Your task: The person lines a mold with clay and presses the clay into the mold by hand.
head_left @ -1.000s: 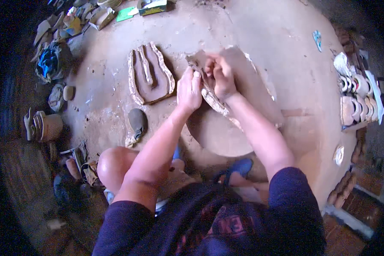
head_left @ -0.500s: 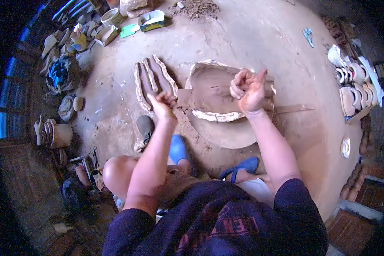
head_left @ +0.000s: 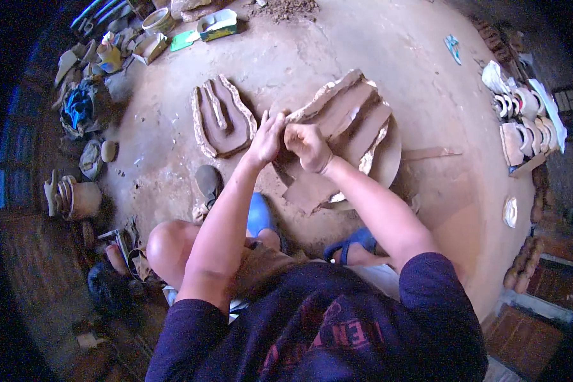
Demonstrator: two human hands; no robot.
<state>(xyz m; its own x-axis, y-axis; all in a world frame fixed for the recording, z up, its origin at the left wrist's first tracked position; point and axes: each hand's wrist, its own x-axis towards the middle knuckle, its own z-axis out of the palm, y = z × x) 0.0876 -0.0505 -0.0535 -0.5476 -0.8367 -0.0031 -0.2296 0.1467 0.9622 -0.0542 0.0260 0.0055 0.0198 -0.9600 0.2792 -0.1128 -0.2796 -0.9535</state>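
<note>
A large plaster mould lined with brown clay (head_left: 356,108) lies in front of me on a round board (head_left: 389,167). My left hand (head_left: 267,141) is at the mould's left end, its fingers stretched out and close together. Right beside it, my right hand (head_left: 307,145) is curled closed against the clay edge; whatever its fingers hold is hidden. A flat flap of clay (head_left: 309,193) sticks out at the mould's near corner. To the left lies a smaller clay-lined mould (head_left: 225,118) with a ridge down its middle, untouched by either hand.
A flat wooden strip (head_left: 431,153) extends right of the board. A dark shoe (head_left: 208,183) lies near my blue-shod left foot (head_left: 260,215). Boxes (head_left: 217,25), a bucket (head_left: 84,200) and bags line the left and back; curved pieces (head_left: 533,137) are stacked at right.
The large mould has turned on its board and now lies slanted. Both hands have come together at its left end; my right hand moved left and its raised finger has curled in.
</note>
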